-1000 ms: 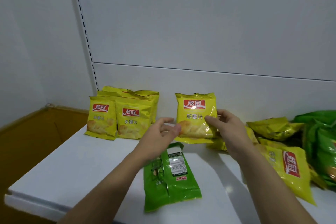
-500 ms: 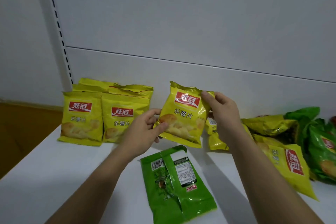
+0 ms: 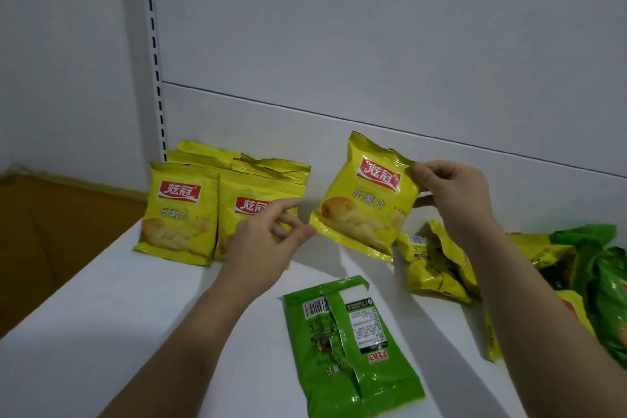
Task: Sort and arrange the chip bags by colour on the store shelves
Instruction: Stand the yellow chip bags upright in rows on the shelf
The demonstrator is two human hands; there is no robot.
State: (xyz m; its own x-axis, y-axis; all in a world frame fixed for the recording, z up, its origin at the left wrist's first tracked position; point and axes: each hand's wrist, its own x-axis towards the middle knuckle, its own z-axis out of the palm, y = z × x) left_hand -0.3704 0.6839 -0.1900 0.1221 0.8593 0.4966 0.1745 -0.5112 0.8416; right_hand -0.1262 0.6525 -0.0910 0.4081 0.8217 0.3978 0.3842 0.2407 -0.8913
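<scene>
**Left hand off the bag's corner, right hand carrying it**

Half a second ago my left hand (image 3: 268,237) pinched the lower left corner of the yellow chip bag (image 3: 366,207). Now its fingers are loosely spread and hold nothing. The thumb tip sits right at that corner, and I cannot tell whether it touches. My right hand (image 3: 451,200) keeps its pinch on the upper right corner, and the bag hangs above the shelf (image 3: 101,332), near the back panel.

The bag's printed front faces me. Its long axis runs bottom to top, with the top tipped a little to the right.

To the left, the row of yellow bags (image 3: 179,214) stands upright against the back, and my left hand partly covers it. A green bag (image 3: 349,349) lies back side up below the held one. A heap of yellow bags (image 3: 434,268) lies behind my right forearm, with more green bags (image 3: 607,282) at the far right.
</scene>
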